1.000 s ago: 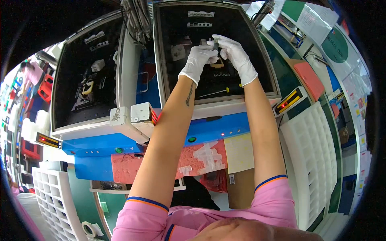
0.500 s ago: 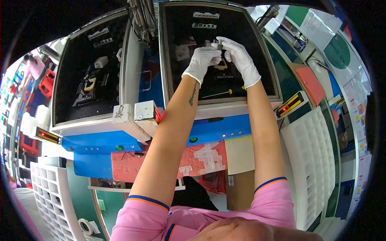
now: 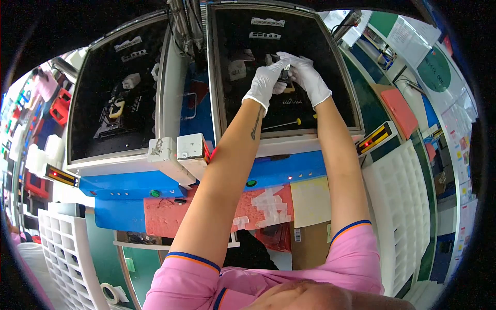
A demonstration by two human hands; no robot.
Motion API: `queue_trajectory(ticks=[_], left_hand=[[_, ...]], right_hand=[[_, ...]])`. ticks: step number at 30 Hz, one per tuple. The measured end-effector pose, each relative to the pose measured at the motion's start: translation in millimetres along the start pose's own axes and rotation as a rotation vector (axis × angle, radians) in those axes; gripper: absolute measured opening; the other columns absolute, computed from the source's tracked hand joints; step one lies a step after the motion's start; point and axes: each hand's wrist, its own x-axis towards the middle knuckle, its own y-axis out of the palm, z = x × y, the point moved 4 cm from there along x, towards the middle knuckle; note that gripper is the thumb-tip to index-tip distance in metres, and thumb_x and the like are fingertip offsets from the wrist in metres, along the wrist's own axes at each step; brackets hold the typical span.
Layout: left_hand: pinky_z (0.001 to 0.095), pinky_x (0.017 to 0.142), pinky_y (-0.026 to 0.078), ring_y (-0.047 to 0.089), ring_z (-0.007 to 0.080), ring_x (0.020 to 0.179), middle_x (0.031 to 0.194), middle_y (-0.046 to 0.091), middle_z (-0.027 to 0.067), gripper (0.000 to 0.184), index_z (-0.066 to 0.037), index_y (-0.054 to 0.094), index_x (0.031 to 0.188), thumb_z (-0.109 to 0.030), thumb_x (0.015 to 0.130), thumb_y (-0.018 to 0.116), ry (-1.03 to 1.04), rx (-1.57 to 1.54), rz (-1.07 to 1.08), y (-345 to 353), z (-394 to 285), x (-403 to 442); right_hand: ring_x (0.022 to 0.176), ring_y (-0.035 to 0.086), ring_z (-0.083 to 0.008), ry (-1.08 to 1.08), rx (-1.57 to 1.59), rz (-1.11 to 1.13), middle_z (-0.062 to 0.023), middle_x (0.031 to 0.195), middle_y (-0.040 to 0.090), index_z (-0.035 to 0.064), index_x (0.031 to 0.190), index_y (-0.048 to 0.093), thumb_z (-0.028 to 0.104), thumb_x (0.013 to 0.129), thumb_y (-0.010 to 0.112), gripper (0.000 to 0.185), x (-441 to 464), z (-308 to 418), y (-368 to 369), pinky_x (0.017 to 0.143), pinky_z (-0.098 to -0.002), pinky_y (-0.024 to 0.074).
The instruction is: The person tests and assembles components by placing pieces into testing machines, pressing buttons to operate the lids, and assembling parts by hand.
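My left hand (image 3: 265, 82) and my right hand (image 3: 308, 79), both in white gloves, meet over the black bed of the right-hand framed box. Between their fingertips is a small dark block with a shiny metal part (image 3: 284, 72); both hands are closed on it. The gloves cover much of it, so its exact kind is unclear. Just beneath my hands, a tan, handle-like part (image 3: 290, 89) shows partly. Closer to the box's front edge lies a thin rod tool with a yellow end (image 3: 298, 122), resembling a screwdriver.
To the left stands a similar black-bedded box (image 3: 82, 129) containing a cream handle-like part (image 3: 117, 108). White blocks (image 3: 191, 147) jut out at the front between the boxes. Pink foam (image 3: 165, 214) lies below; white moulded trays (image 3: 400, 206) stand at both sides.
My left hand has moved slightly right, wrapping closer around the small block. The block now sits a little lower, with its shiny part turned differently. The view has shifted slightly.
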Motion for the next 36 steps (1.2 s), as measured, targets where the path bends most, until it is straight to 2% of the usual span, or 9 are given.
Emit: queue_trajectory(ticks=[3, 7, 11, 15, 19, 22, 28, 31, 36], left_hand=[[0.0265, 0.046, 0.048, 0.057, 0.0166, 0.052, 0.067, 0.056, 0.0084, 0.048, -0.003, 0.060, 0.082, -0.050, 0.072, 0.067, 0.054, 0.041, 0.048, 4, -4, -5], [0.0247, 0.043, 0.044, 0.055, 0.0147, 0.049, 0.065, 0.056, 0.0065, 0.047, -0.003, 0.060, 0.081, -0.050, 0.077, 0.060, 0.031, 0.173, -0.007, 3, -6, -5], [0.0234, 0.043, 0.042, 0.053, 0.0129, 0.049, 0.065, 0.055, 0.0042, 0.056, -0.003, 0.061, 0.084, -0.058, 0.081, 0.050, 0.112, -0.051, 0.113, 5, -7, -6], [0.0228, 0.046, 0.045, 0.052, 0.0127, 0.047, 0.059, 0.057, 0.0052, 0.064, -0.003, 0.064, 0.083, -0.061, 0.086, 0.037, 0.266, -0.130, 0.166, 8, -16, -9], [0.0224, 0.047, 0.045, 0.052, 0.0118, 0.047, 0.060, 0.058, 0.0056, 0.071, -0.003, 0.064, 0.083, -0.065, 0.086, 0.030, 0.307, -0.140, 0.224, 11, -16, -7], [0.0240, 0.056, 0.044, 0.052, 0.0107, 0.057, 0.068, 0.057, 0.0044, 0.083, -0.003, 0.062, 0.096, -0.073, 0.082, 0.021, 0.313, -0.058, 0.228, 12, -17, -8], [0.0239, 0.053, 0.045, 0.053, 0.0116, 0.055, 0.067, 0.058, 0.0060, 0.081, -0.001, 0.061, 0.093, -0.072, 0.082, 0.025, 0.315, -0.083, 0.223, 14, -15, -8], [0.0223, 0.048, 0.046, 0.055, 0.0127, 0.052, 0.065, 0.060, 0.0079, 0.076, -0.002, 0.062, 0.085, -0.070, 0.082, 0.029, 0.320, -0.125, 0.192, 13, -15, -9], [0.0225, 0.047, 0.046, 0.056, 0.0129, 0.052, 0.065, 0.061, 0.0083, 0.075, -0.001, 0.060, 0.086, -0.070, 0.082, 0.031, 0.313, -0.125, 0.161, 12, -14, -8]], right_hand=[[0.059, 0.045, -0.0040, -0.052, -0.101, 0.101, 0.0038, 0.089, 0.062, 0.0103, 0.123, 0.053, 0.026, 0.086, 0.055, 0.040, 3, 3, -2, 0.053, -0.0173, 0.0342], [0.068, 0.052, -0.0064, -0.071, -0.048, 0.033, 0.0021, 0.091, 0.063, 0.0096, 0.121, 0.054, 0.022, 0.086, 0.054, 0.037, -6, 10, 6, 0.061, -0.0194, 0.0403], [0.081, 0.057, -0.0102, -0.089, 0.139, 0.084, -0.0007, 0.095, 0.063, 0.0095, 0.120, 0.055, 0.016, 0.086, 0.051, 0.034, -7, 14, 9, 0.071, -0.0229, 0.0438], [0.086, 0.056, -0.0107, -0.235, -0.030, 0.023, -0.0023, 0.099, 0.063, 0.0088, 0.119, 0.056, 0.008, 0.088, 0.044, 0.034, 0, 13, 7, 0.078, -0.0238, 0.0441], [0.084, 0.055, -0.0091, -0.329, -0.159, -0.003, -0.0019, 0.099, 0.062, 0.0078, 0.121, 0.055, 0.005, 0.090, 0.039, 0.035, 3, 10, 8, 0.079, -0.0230, 0.0439], [0.083, 0.054, -0.0086, -0.345, -0.172, -0.052, -0.0016, 0.098, 0.062, 0.0075, 0.120, 0.055, 0.006, 0.091, 0.039, 0.033, 8, 8, 4, 0.079, -0.0221, 0.0435], [0.083, 0.054, -0.0088, -0.356, -0.202, -0.060, -0.0017, 0.096, 0.063, 0.0073, 0.117, 0.058, 0.007, 0.091, 0.041, 0.031, 9, 7, 1, 0.079, -0.0217, 0.0431], [0.067, 0.052, -0.0049, -0.389, -0.075, -0.066, 0.0005, 0.086, 0.062, 0.0020, 0.114, 0.057, 0.008, 0.091, 0.041, 0.029, 4, 12, 6, 0.061, -0.0178, 0.0428], [0.065, 0.052, -0.0054, -0.401, -0.184, -0.085, 0.0001, 0.084, 0.062, 0.0015, 0.112, 0.058, 0.010, 0.092, 0.038, 0.030, 15, 5, -1, 0.060, -0.0179, 0.0424]])
